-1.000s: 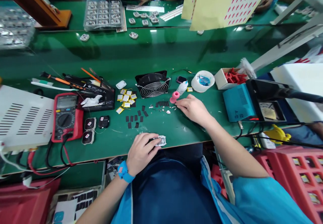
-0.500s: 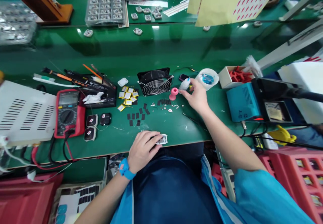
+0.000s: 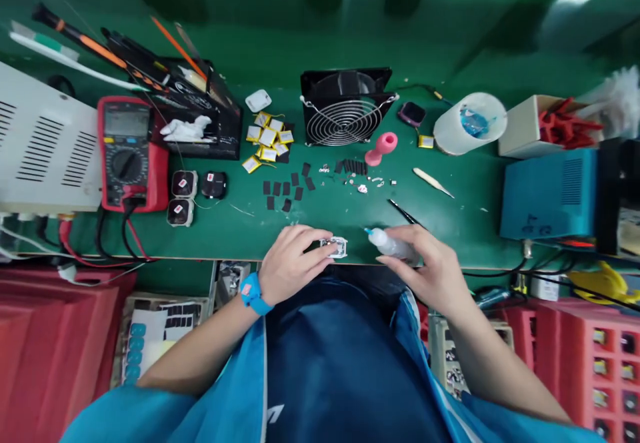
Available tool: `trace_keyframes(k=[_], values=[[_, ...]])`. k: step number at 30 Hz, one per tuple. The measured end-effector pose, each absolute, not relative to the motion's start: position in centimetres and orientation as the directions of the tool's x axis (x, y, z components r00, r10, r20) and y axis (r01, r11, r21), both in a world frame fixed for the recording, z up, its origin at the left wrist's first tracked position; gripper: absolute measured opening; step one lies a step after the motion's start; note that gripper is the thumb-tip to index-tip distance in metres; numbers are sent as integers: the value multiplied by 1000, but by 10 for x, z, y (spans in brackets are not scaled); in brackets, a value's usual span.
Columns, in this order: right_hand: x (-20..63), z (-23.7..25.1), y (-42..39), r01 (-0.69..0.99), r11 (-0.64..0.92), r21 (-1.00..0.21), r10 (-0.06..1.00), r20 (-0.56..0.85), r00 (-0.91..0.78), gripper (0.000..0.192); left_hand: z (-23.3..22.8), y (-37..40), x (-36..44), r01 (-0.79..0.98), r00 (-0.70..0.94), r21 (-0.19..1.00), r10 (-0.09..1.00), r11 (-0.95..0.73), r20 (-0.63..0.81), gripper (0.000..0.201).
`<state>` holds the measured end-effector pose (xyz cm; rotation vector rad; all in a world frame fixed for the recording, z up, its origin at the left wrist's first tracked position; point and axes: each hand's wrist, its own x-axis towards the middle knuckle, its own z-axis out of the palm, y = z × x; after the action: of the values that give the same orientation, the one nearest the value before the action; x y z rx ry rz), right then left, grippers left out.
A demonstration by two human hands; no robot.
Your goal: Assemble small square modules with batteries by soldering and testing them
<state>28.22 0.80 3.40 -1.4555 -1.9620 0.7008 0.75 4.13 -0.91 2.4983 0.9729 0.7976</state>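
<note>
My left hand [image 3: 297, 256], with a blue band on the wrist, holds a small white device housing [image 3: 339, 247] between thumb and fingers at the table's front edge. Its inner details are too small to read. In my right hand [image 3: 425, 256] is a translucent squeeze bottle [image 3: 393, 243], tilted so its blue tip points left toward the housing; the two are apart. Dark tweezers [image 3: 404, 211] lie just behind that hand. Farther back stands a pink holder [image 3: 381, 148]. Black pads [image 3: 287, 190] and several yellow-edged battery cells [image 3: 268, 138] lie left of it.
A black fan [image 3: 346, 106] stands at the back middle. On the left are a red multimeter [image 3: 126, 156] and a black tool box [image 3: 227, 116]. Rightward are a white tub [image 3: 450, 130], a box of red parts [image 3: 520, 126], a blue unit [image 3: 550, 193] and a pointed stick [image 3: 431, 181].
My right hand has brought the bottle from beside the pink holder to the front edge, and its tip now points left. My left hand keeps the housing. The view has tilted down.
</note>
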Motion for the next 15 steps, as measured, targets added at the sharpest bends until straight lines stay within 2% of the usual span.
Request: trace_keyframes(k=[2,6,15], values=[[276,31,2,688,318,-652,944,153,-291,25,-10,41,8,508,604,501,705,-701,372,16],[269,24,0,758,304,-578,953,172,-251,25,-9,40,9,524,609,518,723,-676,327,25],[263,23,-3,766,372,-524,928,217,-303,26,-5,41,12,554,633,404,684,-728,364,20]])
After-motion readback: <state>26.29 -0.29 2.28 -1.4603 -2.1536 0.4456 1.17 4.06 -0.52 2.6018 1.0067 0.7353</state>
